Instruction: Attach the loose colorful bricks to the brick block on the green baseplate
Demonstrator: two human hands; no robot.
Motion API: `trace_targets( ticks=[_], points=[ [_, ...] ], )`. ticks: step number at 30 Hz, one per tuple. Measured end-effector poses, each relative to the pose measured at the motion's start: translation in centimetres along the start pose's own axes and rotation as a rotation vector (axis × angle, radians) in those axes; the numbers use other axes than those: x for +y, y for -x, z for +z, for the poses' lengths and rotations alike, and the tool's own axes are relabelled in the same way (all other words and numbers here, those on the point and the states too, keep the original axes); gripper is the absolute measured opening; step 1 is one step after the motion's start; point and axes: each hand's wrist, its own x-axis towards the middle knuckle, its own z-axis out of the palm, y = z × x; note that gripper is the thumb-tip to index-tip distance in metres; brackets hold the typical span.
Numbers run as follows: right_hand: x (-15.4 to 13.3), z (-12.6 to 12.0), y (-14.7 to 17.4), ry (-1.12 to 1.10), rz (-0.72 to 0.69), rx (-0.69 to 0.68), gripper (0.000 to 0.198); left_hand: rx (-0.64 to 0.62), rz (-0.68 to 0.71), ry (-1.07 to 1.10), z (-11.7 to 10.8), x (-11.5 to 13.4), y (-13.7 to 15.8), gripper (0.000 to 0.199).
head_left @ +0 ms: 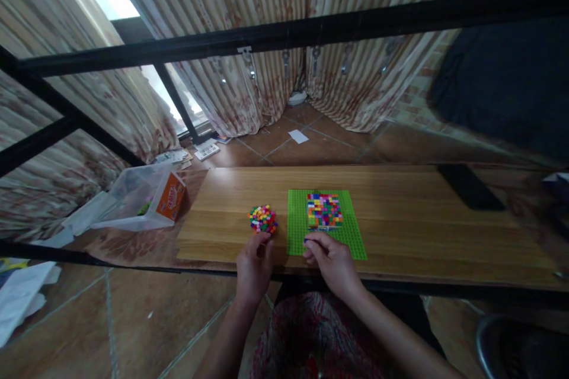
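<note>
A square block of many-coloured toy bricks (pixel 324 211) stands on the green baseplate (pixel 297 231), towards its back. Just in front of that block, my right hand (pixel 331 260) is over the baseplate, its thumb and forefinger pinched on a small dark purple brick (pixel 306 241). To the left of the baseplate lies a heap of loose small bricks (pixel 262 219) in mixed colours. At the heap's near edge my left hand (pixel 255 263) has its fingertips drawn together; what they hold, if anything, is too small to make out.
The wooden tabletop (pixel 400 225) carries a dark flat object (pixel 470 187) at its right. A clear plastic box (pixel 137 195) with an orange label sits beyond the table's left end. A black metal bar (pixel 284 32) crosses in front of the curtains.
</note>
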Motion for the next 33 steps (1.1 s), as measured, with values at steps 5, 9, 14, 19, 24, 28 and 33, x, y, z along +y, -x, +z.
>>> trace_targets(
  ticks=[5, 9, 14, 19, 24, 28, 33],
  points=[
    [-0.7, -0.7, 0.2, -0.248, 0.047, 0.052, 0.033, -0.153, -0.032, 0.336, 2.4, 3.8, 0.7, 0.021],
    [-1.2, -0.5, 0.2, -0.374, 0.055, 0.071, 0.028, -0.207, 0.036, 0.339, 3.4, 5.7, 0.1, 0.016],
    [-1.3, -0.8, 0.1, -0.540, 0.116, 0.072, 0.025, -0.248, 0.088, 0.279, 3.7, 6.3, -0.2, 0.014],
    [-1.0, -1.7, -0.4, -0.537, 0.160, 0.105, 0.028, -0.293, 0.180, 0.120, 4.1, 6.5, -0.7, 0.012],
    [-0.7, -3.6, -1.2, -0.403, 0.082, 0.247, 0.030, -0.222, 0.298, -0.058, 5.2, 6.8, -2.7, 0.013],
    [-0.4, -5.6, -1.8, -0.346, 0.035, 0.332, 0.029, -0.156, 0.385, -0.204, 6.4, 6.8, -4.4, 0.014],
    [-0.2, -7.0, -2.3, -0.320, 0.034, 0.398, 0.032, -0.137, 0.445, -0.325, 7.3, 6.8, -5.1, 0.010]
  ],
)
